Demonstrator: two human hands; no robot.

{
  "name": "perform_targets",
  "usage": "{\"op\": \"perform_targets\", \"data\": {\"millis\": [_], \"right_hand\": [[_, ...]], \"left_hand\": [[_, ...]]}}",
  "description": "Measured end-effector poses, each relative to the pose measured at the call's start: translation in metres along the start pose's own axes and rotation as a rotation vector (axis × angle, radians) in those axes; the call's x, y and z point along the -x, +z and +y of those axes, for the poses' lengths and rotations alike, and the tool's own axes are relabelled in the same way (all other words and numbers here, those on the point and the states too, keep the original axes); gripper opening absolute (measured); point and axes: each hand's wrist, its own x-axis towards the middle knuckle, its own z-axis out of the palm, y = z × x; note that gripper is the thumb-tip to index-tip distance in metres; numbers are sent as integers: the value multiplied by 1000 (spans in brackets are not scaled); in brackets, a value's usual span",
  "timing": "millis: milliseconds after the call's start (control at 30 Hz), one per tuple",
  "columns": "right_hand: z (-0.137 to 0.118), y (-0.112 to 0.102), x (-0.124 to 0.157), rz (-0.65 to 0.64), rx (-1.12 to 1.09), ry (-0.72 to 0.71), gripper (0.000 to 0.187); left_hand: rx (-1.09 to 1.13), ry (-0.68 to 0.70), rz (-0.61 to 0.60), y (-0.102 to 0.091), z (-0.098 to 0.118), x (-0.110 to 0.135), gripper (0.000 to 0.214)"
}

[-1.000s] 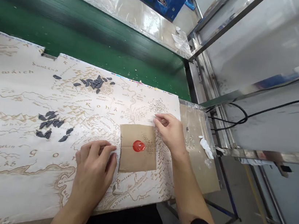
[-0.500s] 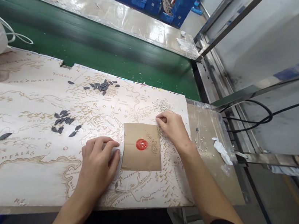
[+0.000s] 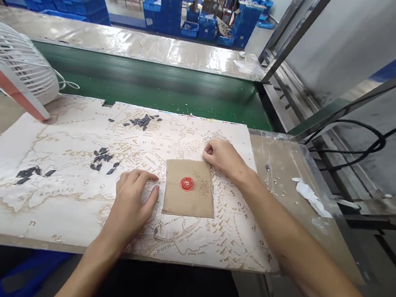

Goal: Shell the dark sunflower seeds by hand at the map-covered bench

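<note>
Brown envelope [image 3: 190,205] lies flat on the map sheet [image 3: 69,185], folded shut, with a red wax seal [image 3: 186,183] already on it. Left hand [image 3: 132,203] rests palm-down and loosely spread at its left edge, holding nothing. Right hand [image 3: 222,156] is curled at the top-right corner; cannot tell whether it pinches the envelope.

The brown envelope [image 3: 189,203] carries a red seal [image 3: 186,183]; under it, the cream map sheet [image 3: 68,190] shows tan linework.

Two hands: left hand [image 3: 132,203], right hand [image 3: 221,154]. One brown envelope [image 3: 187,204]. One red wax seal [image 3: 186,183]. One map sheet [image 3: 67,199]. Three loose clusters of dark chips [image 3: 102,159], single pieces too small to count. One white fan [image 3: 19,61], upper left. One green conveyor belt [image 3: 155,87].
</note>
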Motion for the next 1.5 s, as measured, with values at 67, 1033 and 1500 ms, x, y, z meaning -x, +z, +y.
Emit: {"op": "perform_targets", "data": {"millis": [67,1033,1500], "right_hand": [[-7,-3,3,-11,-86,12,20],[-39,6,81,-11,-1072,67,23],[-43,13,82,62,-962,-44,29]], "left_hand": [[67,28,9,-6,6,-11,12],[684,101,-63,31,55,-65,5],[823,-52,-135,30,54,-57,8]]}}
